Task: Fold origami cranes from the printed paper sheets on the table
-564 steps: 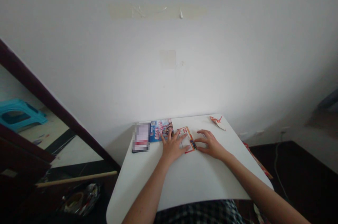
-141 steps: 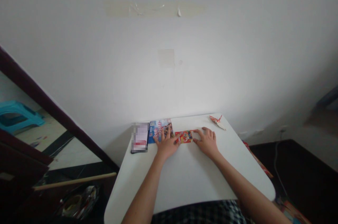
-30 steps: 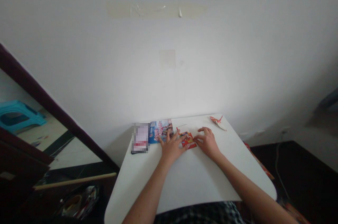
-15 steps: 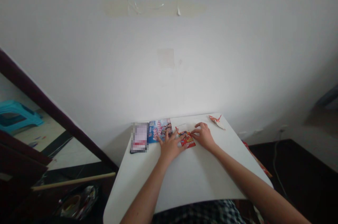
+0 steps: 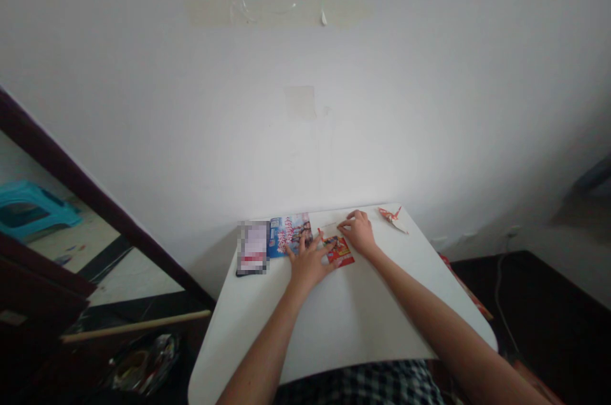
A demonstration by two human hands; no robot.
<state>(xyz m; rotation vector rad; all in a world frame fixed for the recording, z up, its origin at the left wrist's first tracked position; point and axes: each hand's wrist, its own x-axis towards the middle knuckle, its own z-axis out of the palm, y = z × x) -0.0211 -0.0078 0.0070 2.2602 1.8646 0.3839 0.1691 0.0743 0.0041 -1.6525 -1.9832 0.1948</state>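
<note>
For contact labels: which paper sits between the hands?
The red folded paper, between the left hand and right hand; the blue leaflet and paper crane lie farther out.

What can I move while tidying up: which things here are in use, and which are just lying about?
In use: red printed paper, touched by the left hand, beside the right hand.
Lying about: origami crane, blue printed leaflet, pixelated dark-edged item.

A white table [image 5: 391, 335] holds a paper crane [image 5: 392, 217] and blue booklet [image 5: 289, 234].
</note>
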